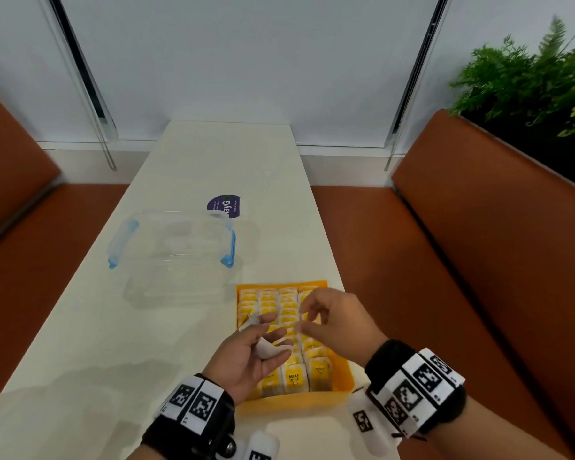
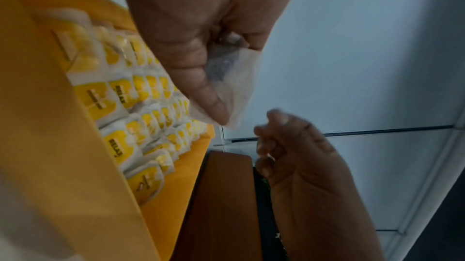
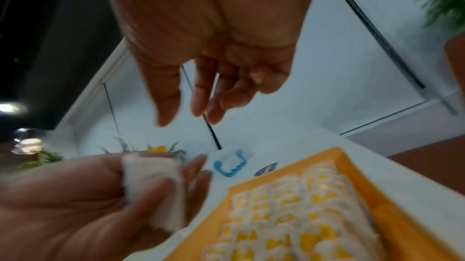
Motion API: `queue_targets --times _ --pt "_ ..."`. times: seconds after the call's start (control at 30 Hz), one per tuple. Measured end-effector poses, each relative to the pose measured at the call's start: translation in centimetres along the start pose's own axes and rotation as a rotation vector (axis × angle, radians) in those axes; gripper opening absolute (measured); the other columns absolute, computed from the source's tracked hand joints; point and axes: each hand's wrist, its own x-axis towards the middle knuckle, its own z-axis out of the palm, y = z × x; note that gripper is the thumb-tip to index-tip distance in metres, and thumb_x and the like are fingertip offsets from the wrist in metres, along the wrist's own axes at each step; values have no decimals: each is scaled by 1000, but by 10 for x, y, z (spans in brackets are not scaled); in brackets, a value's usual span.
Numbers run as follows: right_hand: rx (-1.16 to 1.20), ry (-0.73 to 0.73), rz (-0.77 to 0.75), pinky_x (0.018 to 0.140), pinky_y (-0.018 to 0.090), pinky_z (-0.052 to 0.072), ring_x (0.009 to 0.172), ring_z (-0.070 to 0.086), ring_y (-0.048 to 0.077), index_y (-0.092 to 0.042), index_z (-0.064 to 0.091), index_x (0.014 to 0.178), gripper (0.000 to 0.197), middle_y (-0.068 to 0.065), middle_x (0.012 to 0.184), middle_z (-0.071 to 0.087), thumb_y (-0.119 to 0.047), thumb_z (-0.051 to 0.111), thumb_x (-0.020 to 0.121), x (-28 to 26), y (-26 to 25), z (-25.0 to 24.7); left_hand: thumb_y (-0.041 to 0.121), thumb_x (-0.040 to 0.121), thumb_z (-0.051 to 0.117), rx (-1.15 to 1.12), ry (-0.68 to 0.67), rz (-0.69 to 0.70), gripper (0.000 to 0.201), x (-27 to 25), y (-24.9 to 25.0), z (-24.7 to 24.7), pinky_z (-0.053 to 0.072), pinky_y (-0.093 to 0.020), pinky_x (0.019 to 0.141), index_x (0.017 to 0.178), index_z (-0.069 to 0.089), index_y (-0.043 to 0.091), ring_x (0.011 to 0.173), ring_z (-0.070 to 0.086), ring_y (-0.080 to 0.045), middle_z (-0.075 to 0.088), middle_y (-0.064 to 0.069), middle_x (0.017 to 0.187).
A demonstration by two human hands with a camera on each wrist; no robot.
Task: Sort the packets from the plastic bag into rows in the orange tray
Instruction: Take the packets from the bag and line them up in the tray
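The orange tray (image 1: 342, 376) sits at the table's near right, packed with rows of yellow-and-white packets (image 1: 294, 376). My left hand (image 1: 273, 336) is palm up over the tray's left side and holds a plain white packet (image 1: 268, 348); in the left wrist view the thumb presses this packet (image 2: 239, 78) against the fingers. My right hand (image 1: 307, 315) hovers over the middle of the tray, fingers loosely curled and empty. In the right wrist view its fingertips (image 3: 166, 114) hang just above the white packet (image 3: 153, 185).
A clear plastic box (image 1: 173, 240) with blue handles stands left of and beyond the tray, with something clear and flat (image 1: 166, 290) in front of it. A purple sticker (image 1: 224, 205) lies further back. Brown benches (image 1: 462, 260) flank the white table (image 1: 113, 327).
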Motion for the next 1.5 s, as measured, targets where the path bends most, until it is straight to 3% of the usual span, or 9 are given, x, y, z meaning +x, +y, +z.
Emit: queue_targets --times 0.13,0.4,0.7,0.93,1.03,1.13,1.27,1.4,1.5 --pt "-251 -177 -202 71 21 34 89 46 7 -17 65 97 28 -5 91 54 -34 71 76 -7 -9 20 10 96 38 -9 -70 25 22 3 -4 10 57 -37 60 108 57 8 75 65 -33 68 -21 90" --pt "18 -61 -24 62 12 33 63 42 -2 -21 64 83 4 -14 79 48 -18 67 84 -6 6 10 12 93 47 271 63 33 18 -2 -4 1 46 -34 68 99 63 19 79 64 -21 65 -3 82" --pt "-135 88 -98 60 17 36 72 44 6 -21 75 82 13 -12 78 41 -9 69 82 -7 27 4 -11 83 43 421 121 50 26 -5 -5 -7 45 -31 58 75 44 13 55 47 -16 49 -3 68" --pt "188 33 95 67 5 43 83 60 -7 -20 72 82 30 -14 84 64 6 57 83 -17 38 9 23 68 75 345 24 -9 27 -15 -1 1 47 -29 56 76 49 19 46 38 -9 42 3 61" --pt "312 45 179 66 21 51 77 64 12 -30 69 75 36 3 92 69 4 58 77 -20 41 9 47 80 59 294 30 -44 26 -13 2 1 44 -30 59 83 49 23 48 36 -11 41 3 61" --pt "322 81 225 58 9 44 61 56 -4 -26 66 69 28 6 83 67 0 68 78 -21 41 6 41 91 48 323 51 -41 24 -11 1 0 44 -29 57 80 49 19 44 38 -10 43 3 59" --pt "118 -19 210 55 12 37 63 44 8 -21 56 95 30 -3 76 49 3 63 79 -22 41 5 30 97 39 476 52 54 29 -13 -3 0 42 -28 60 85 61 16 55 45 -10 52 1 74" --pt "-263 -229 185 68 20 41 96 60 20 -19 60 112 31 0 109 64 -5 51 86 -23 40 11 36 99 32 775 104 206 34 -10 -5 -5 41 -30 86 103 65 35 107 48 -12 53 7 118" --pt "-420 -351 163 93 31 31 100 57 18 -24 59 103 18 -3 107 64 -16 53 88 -25 36 15 41 97 34 865 194 296 34 -6 -5 -7 42 -20 68 116 62 35 84 49 -3 49 6 110"
